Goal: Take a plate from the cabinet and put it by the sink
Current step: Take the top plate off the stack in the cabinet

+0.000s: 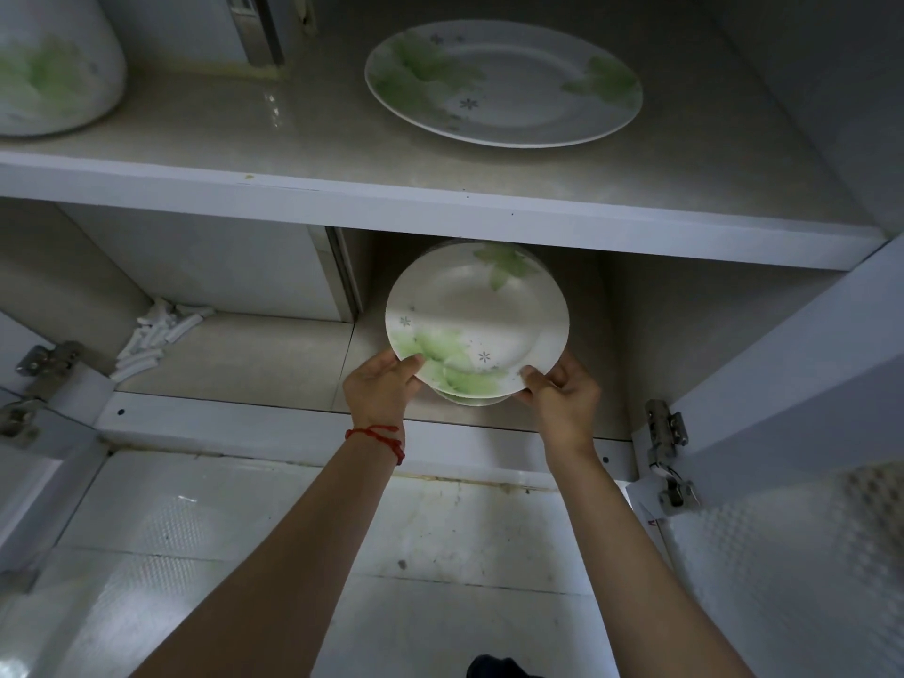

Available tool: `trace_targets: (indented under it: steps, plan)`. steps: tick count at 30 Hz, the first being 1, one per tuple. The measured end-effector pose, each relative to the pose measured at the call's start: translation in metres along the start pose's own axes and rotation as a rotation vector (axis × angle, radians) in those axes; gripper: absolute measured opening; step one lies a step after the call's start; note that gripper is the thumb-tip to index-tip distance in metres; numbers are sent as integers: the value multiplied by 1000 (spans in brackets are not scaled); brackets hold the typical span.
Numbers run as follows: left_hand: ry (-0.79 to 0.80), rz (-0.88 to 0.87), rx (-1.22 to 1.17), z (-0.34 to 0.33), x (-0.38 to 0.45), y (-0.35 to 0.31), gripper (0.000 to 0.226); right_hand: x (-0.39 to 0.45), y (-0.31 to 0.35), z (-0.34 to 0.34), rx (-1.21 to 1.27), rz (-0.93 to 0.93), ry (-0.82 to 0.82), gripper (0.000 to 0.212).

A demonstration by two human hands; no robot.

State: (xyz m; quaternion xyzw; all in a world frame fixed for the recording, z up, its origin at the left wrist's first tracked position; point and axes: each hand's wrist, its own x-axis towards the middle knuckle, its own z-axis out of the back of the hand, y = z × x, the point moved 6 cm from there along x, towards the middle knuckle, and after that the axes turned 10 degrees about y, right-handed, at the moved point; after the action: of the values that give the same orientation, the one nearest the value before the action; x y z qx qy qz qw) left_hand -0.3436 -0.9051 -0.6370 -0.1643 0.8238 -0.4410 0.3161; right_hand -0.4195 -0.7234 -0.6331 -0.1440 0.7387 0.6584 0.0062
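Both hands pinch the top plate at its near rim, left hand and right hand on each side, so it cannot slip. It tilts up off the stack on the lower cabinet shelf.

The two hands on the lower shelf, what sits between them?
In the head view, the near rim of a green-flowered plate, gripped by left hand and right hand.
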Motion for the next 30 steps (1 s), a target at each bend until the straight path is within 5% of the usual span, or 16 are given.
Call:
trace_targets:
  steps: [19,30]
  plan:
    - [57,52,433,24,13,-18,24,-13,-8,45,-158,-64,166,43]
    - [16,107,393,27,-1,-15,22,-23,-5,50,-125,-170,-49,25]
